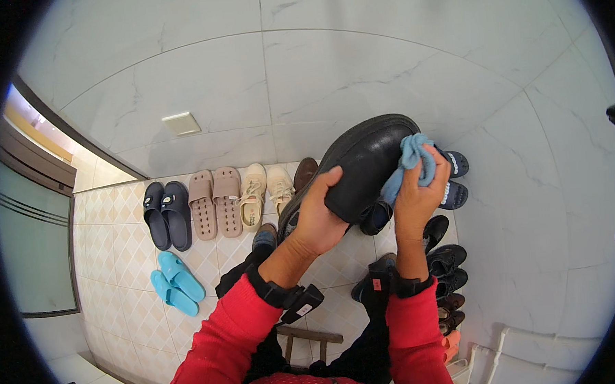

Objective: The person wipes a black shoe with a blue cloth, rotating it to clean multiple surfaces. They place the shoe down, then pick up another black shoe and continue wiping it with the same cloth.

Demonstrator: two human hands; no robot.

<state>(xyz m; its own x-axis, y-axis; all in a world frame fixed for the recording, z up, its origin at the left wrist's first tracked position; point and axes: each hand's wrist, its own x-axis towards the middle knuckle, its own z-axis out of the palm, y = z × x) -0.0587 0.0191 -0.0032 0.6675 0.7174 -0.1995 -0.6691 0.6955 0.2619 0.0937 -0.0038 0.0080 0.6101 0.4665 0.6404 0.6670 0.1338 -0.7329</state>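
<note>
Tiled floor (123, 286), slippers (179, 228), obstructing black shoe (369, 165)

Brown shoe (305, 173) partly hidden behind black shoe (368, 169); coral item (452, 345), perhaps slipper, partly behind right sleeve (415, 338).

A black shoe (365, 172) is gripped by the left hand (317, 219), a blue cloth (413, 153) against it by the right hand (418, 199).

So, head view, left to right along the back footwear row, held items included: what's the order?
Navy slides → taupe slides → cream sneakers → black shoe in the left hand → blue cloth in the right hand → dark slides at far right.
</note>
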